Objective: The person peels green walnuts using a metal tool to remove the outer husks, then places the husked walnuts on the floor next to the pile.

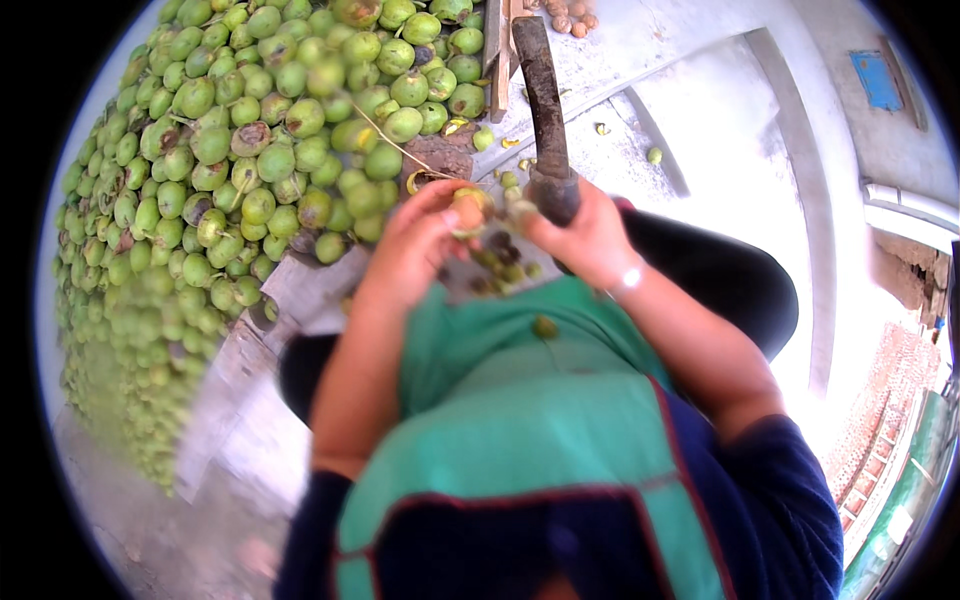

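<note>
My left hand is closed round a walnut, whose brown shell shows inside a partly cut green husk. Just to its right, my right hand is closed at the lower end of a tool with a long, dark, worn handle. The handle points away from me; its blade, if any, is hidden. Something pale by the right thumb is too blurred to name. Below both hands, several green and dark husk pieces lie between my knees. One small green piece rests on my green apron.
A large heap of green-husked walnuts fills the left side. A wooden board edges it at the back, beside a brick. Shelled brown walnuts lie on the concrete floor at the far end. A wall with a blue panel stands right.
</note>
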`<state>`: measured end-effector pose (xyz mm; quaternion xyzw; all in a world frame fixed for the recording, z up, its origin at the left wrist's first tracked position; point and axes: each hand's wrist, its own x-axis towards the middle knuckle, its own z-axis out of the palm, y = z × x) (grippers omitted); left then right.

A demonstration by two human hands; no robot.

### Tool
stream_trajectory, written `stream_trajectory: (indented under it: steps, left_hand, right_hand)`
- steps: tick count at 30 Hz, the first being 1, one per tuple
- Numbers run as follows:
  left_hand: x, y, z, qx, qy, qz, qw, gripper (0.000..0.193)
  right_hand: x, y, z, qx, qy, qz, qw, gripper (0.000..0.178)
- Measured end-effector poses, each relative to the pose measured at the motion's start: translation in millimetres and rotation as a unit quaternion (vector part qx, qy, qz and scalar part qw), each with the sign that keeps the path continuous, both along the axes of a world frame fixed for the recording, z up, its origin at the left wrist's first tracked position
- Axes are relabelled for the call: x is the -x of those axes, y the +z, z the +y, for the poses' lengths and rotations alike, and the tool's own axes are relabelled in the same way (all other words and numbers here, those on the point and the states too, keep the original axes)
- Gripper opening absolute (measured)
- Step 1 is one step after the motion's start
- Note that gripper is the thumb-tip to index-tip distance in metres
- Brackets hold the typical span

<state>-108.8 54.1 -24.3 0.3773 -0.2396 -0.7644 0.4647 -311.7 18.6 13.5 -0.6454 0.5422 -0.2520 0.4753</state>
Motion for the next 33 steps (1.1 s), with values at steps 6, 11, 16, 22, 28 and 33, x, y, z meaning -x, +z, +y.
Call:
stream_trajectory:
  steps: [6, 11, 16, 22, 28, 33]
  left_hand:
    - [-3, -10, -4, -0.083, 0.073, 0.146, 0.983, 0.04]
    - [-2, -5, -4, -0.089, 0.074, 0.175, 0.978, 0.044]
    - [-2, -3, -3, -0.075, 0.042, 0.193, 0.978, 0.044]
    - [-1, -10, 0, 0.02, 0.041, 0.071, 0.996, 0.043]
    - [2, 3, 1, 0.086, 0.013, -0.036, 0.996, 0.043]
    - [-2, -6, 2, 0.119, 0.007, -0.098, 0.988, 0.054]
  right_hand:
    - [-1, -1, 2, 0.135, 0.024, 0.088, 0.987, 0.034]
    - [1, -2, 6, 0.204, 0.153, 0.133, 0.958, 0.039]
    - [1, -6, 6, 0.181, 0.166, 0.162, 0.956, 0.04]
    - [-1, -11, 7, 0.17, 0.172, 0.179, 0.954, 0.04]
    - [-2, -10, 9, 0.152, 0.158, 0.181, 0.959, 0.038]
    - [-3, -7, 7, 0.143, 0.158, 0.182, 0.96, 0.039]
